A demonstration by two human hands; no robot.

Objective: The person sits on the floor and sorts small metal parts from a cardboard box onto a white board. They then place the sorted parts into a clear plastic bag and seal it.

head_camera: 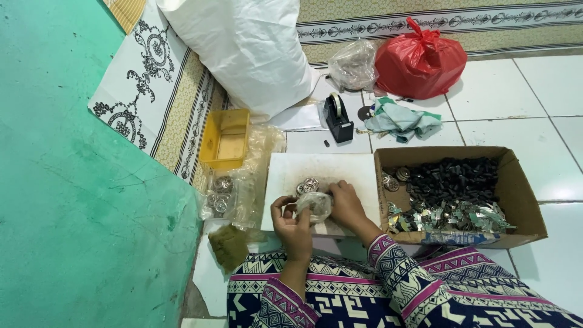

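Observation:
My left hand (293,223) and my right hand (347,203) both grip a small clear plastic bag (316,205) with round silvery metal parts inside, held over a white board (322,169). Several loose round metal discs (308,184) lie on the board just beyond the bag. My patterned sleeves show at the bottom of the view.
A cardboard box (516,182) at right holds black parts and shiny metal pieces. A yellow tray (227,138), bagged discs (221,194), a black tape dispenser (337,117), a teal cloth (401,119), a red bag (420,59), a clear bag (353,64) and a white sack (243,48) lie around.

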